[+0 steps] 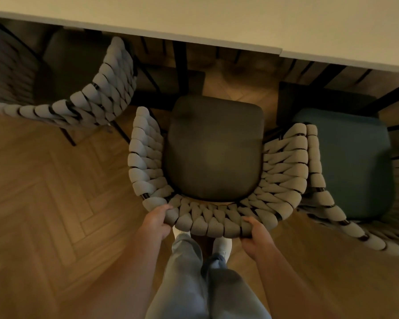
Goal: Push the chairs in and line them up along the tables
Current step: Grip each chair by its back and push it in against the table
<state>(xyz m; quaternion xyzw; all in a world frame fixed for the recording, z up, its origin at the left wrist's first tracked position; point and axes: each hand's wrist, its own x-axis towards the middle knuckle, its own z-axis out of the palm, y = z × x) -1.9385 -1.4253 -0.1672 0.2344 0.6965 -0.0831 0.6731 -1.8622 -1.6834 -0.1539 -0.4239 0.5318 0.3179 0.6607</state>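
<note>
Floor (44, 192): herringbone wood.
Chair (213, 148): pulled out, short of table (217, 17).
Left hand (156, 223), right hand (256, 236): fingers clamped on chair back.
Risk: armrest snags right chair (346, 157) w/ crooked push.

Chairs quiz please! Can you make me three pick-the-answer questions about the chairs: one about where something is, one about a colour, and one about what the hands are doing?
1. Where is the teal-seat chair?
A. Right of the middle chair
B. Left of it
C. On top of the table

2. What colour is the middle chair's seat cushion?
A. Bright red
B. Dark grey-brown
C. White

3. What are the hands doing?
A. Resting flat on the table
B. Hanging free
C. Gripping the middle chair's woven backrest

Answers:
1 A, it stands at the right edge of the view.
2 B, the cushion looks dark.
3 C, the left hand and right hand curl over the back rim.
</note>
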